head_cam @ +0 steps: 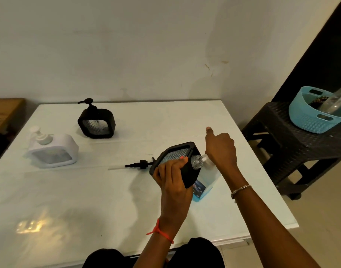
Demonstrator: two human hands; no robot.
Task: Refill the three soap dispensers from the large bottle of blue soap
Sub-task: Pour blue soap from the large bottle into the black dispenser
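At the near side of the white table (pixel 88 190), we see the left hand (pixel 171 176) gripping a black dispenser (pixel 191 171), fingers wrapped round its body, tipped over with its uncapped clear neck (pixel 196 161) facing right. Just beside it the right hand (pixel 221 149) curls over the pump top of the large bottle of blue soap (pixel 206 178), one digit sticking up; the bottle stands on the table, partly hidden behind the dispenser, its white nozzle at the open neck. A loose black pump (pixel 140 165) lies flat to the left. Farther off we find a white dispenser (pixel 53 149) and a second black dispenser (pixel 97 122), both upright with pumps on, and beyond the table a blue basket (pixel 310 120) on a dark stool (pixel 293 144)
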